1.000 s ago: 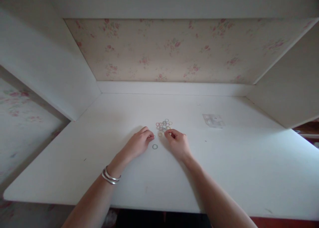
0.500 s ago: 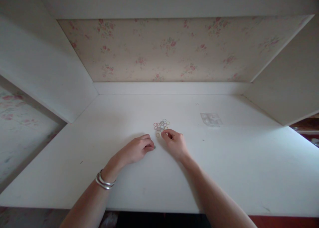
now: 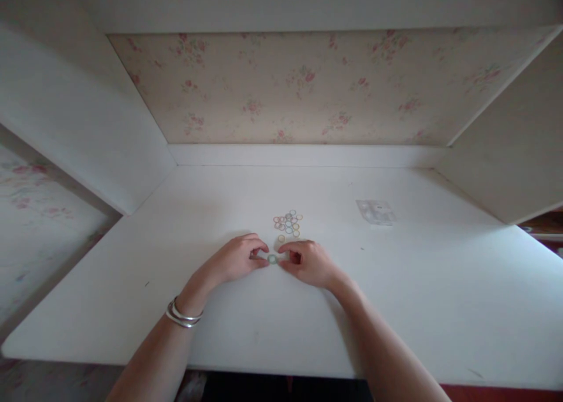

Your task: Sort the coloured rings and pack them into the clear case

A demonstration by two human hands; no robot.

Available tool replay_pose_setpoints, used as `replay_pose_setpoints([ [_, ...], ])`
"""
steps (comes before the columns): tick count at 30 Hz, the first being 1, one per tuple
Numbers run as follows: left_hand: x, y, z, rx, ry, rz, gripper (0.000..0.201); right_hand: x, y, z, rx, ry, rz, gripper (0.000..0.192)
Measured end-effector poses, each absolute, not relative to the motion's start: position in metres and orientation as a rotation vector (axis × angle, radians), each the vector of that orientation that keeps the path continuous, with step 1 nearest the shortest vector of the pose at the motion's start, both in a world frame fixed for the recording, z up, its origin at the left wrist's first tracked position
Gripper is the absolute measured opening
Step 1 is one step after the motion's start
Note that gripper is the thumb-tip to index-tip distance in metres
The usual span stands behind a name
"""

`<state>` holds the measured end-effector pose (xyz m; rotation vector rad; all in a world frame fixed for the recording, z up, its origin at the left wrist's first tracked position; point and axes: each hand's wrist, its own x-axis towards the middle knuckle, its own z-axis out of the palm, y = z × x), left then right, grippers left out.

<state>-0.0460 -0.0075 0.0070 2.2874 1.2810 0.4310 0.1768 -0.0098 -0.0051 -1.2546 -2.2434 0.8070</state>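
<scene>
Left hand (image 3: 235, 262) and right hand (image 3: 308, 263) resting knuckles-up on the white worktop (image 3: 396, 308), fingertips drawn together and meeting at a small pale green ring (image 3: 272, 259). Ring lying flat between the two sets of fingertips, touched from both sides; whether pinched or merely touched cannot be told. Fingers of both hands curled, not spread. Two silver bangles (image 3: 182, 317) on the left wrist, nearer than the left hand.

Just beyond the fingertips, a single yellowish ring (image 3: 281, 238) lying alone on the worktop. Slightly farther, a loose cluster of small coloured rings (image 3: 288, 222), pink, blue and yellow among them, lying flat, close together, apart from both hands.

Farther off and to the right of the right hand, a small clear plastic bag (image 3: 376, 211), flat on the worktop, well apart from the rings.

Beyond everything, a floral-papered back panel (image 3: 303, 85), with plain white side panels (image 3: 88, 126) left and right.
</scene>
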Motion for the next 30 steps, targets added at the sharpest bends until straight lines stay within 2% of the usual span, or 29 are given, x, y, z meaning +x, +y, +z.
replay_pose_setpoints([
  [6,-0.047,-0.008,0.008,2.318,1.254,0.389,0.014,0.171,-0.012,-0.005,-1.237,-2.321,0.669,0.012],
  [14,-0.047,-0.007,0.007,2.335,1.252,0.406,0.014,0.166,-0.016,-0.002,-1.211,-2.380,0.488,0.027],
  [20,-0.046,-0.008,0.007,2.338,1.298,0.396,0.025,0.167,-0.010,-0.012,-1.331,-2.263,0.459,0.023],
  [25,-0.045,-0.010,0.006,2.334,1.305,0.374,0.026,0.165,-0.007,-0.017,-1.421,-2.236,0.350,0.027],
  [30,-0.045,-0.010,0.005,2.314,1.320,0.377,0.026,0.165,-0.006,-0.015,-1.408,-2.276,0.391,0.021],
])
